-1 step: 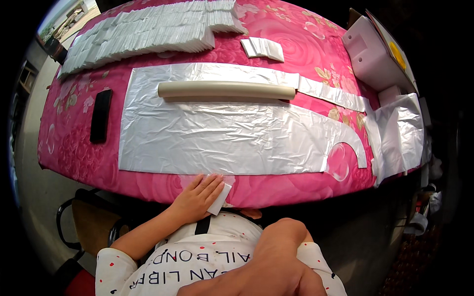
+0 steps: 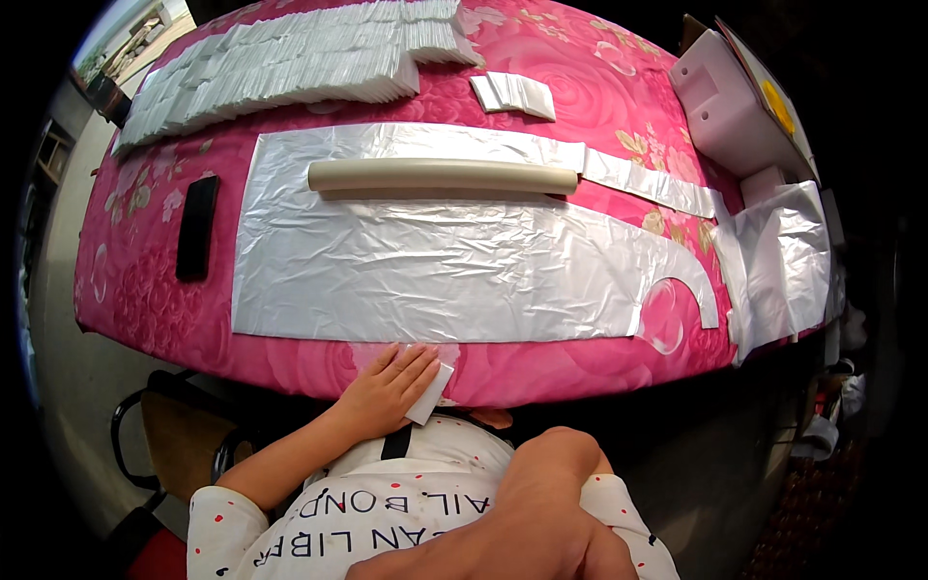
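Note:
My left hand [image 2: 385, 389] lies flat at the table's near edge, fingers stretched out together. Under its palm side sits a small folded white packet [image 2: 431, 392], partly covered. Just beyond it spreads a thin, shiny white plastic sheet [image 2: 406, 261], with a curved cutout and a long strip at its right end, shaped like a disposable apron. A beige tube [image 2: 445, 179] rests across the upper part of that sheet. My right arm [image 2: 522, 507] is bent back close to the camera, touching nothing on the table. Its fingers cannot be made out.
Rows of folded white packets [image 2: 290, 63] fill the far left of the pink flowered table [image 2: 590, 372]; a few more packets [image 2: 517, 95] lie to their right. A black oblong object [image 2: 197, 227] sits left. At right are a white box [image 2: 715, 101] and stacked plastic sheets [image 2: 778, 266].

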